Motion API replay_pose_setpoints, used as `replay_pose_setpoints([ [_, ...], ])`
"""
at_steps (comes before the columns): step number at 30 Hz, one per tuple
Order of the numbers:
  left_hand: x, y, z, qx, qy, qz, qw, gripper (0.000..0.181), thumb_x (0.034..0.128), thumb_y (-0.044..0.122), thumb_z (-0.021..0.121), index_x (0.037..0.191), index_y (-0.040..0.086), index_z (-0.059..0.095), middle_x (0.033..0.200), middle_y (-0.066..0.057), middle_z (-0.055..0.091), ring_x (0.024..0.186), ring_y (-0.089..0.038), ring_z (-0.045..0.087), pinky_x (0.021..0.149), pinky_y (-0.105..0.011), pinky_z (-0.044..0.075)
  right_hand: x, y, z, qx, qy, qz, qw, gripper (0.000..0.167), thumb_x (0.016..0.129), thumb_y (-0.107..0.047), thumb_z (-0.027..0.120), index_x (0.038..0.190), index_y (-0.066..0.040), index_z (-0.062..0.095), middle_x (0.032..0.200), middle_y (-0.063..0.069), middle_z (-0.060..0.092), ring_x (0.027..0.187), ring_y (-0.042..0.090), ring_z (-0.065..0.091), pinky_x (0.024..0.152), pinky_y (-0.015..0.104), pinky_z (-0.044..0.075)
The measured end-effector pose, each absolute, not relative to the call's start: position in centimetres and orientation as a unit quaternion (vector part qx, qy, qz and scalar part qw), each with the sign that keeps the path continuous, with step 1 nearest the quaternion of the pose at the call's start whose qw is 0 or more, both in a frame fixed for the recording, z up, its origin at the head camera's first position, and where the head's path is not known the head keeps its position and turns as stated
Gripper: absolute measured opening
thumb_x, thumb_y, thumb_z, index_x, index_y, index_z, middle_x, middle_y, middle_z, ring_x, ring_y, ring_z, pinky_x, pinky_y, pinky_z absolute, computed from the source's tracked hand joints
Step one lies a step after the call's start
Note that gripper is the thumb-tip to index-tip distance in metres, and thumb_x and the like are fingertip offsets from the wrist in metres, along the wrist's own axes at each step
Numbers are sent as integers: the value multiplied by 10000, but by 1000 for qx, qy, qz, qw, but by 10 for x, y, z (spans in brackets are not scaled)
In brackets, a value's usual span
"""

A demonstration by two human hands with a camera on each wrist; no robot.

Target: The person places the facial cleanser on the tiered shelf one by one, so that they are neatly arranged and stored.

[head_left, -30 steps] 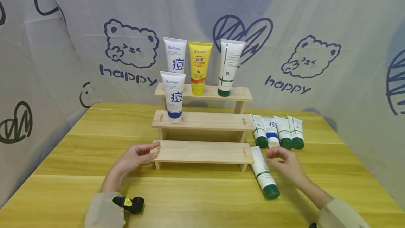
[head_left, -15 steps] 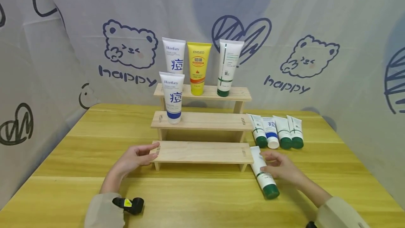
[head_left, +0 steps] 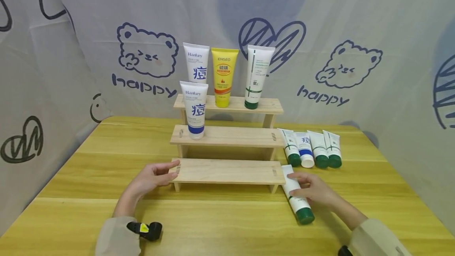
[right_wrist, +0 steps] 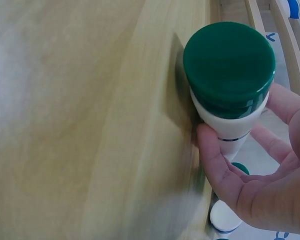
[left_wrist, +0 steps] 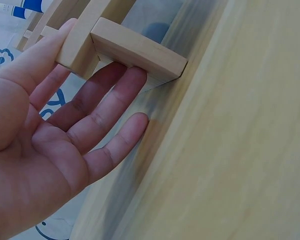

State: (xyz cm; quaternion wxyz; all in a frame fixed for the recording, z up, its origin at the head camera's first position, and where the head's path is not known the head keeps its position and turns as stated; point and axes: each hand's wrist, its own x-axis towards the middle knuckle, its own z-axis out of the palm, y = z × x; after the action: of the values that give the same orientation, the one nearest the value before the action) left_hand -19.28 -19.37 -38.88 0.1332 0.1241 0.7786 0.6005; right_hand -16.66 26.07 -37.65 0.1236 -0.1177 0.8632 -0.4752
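My left hand [head_left: 153,177] holds the left end of the lowest step of a three-step wooden display stand [head_left: 227,171]. In the left wrist view the thumb lies along the board's edge, and fingertips [left_wrist: 136,75] touch the stand's leg [left_wrist: 140,47]. My right hand [head_left: 316,189] holds a white squeeze tube with a green cap [head_left: 305,215], which lies on the table beside the stand's right end. Thumb and fingers are on either side of it in the right wrist view, where the green cap [right_wrist: 229,62] faces the camera.
Three tubes stand on the top step: a white-and-blue one [head_left: 196,60], a yellow one [head_left: 223,76] and a white-and-green one [head_left: 256,76]. Another white-and-blue tube [head_left: 194,108] stands on the middle step. Several tubes [head_left: 317,149] lie in a row right of the stand. A printed cloth [head_left: 213,3] hangs behind.
My right hand has moved left onto the white tube with the green cap and closed its thumb and fingers around it. The left hand stays at the stand.
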Motion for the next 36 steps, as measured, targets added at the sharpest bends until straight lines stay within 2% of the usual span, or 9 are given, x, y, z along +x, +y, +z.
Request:
replay_pose_setpoints([
  [9,-193,-194,-389,124,777,603,134,522,867,214,603,1298,-24,430,1354,-236,343,1128,-326,432,822,-368,465,-164,258,-376,-22,872,-473,122,547,702,-18,689,1207,50,489,1107,339,480,872,300,516,565,346,486],
  [17,-193,-194,-389,124,778,601,133,520,868,214,601,1299,-22,432,1355,-233,344,1118,-311,440,815,-365,469,-160,262,-372,22,849,-511,133,562,729,-22,662,1236,14,422,1090,305,441,779,268,522,487,358,483],
  [24,-192,-194,-390,124,777,603,131,523,863,214,608,1297,-20,435,1358,-230,341,1120,-307,438,810,-365,471,-162,265,-363,25,845,-522,117,638,735,-20,658,1285,-35,334,1111,311,380,785,287,518,468,380,485],
  [30,-193,-194,-390,124,776,604,131,516,865,201,605,1295,-27,434,1355,-232,345,1117,-305,440,813,-365,470,-166,267,-352,-12,839,-533,112,827,739,25,646,1400,-94,164,1189,352,292,816,298,511,478,391,490],
  [36,-193,-194,-390,123,776,604,132,518,864,203,608,1293,-29,436,1350,-233,352,1105,-298,452,810,-363,471,-169,266,-346,-24,841,-529,108,846,743,18,639,1416,-114,143,1120,312,376,785,262,506,467,387,482],
])
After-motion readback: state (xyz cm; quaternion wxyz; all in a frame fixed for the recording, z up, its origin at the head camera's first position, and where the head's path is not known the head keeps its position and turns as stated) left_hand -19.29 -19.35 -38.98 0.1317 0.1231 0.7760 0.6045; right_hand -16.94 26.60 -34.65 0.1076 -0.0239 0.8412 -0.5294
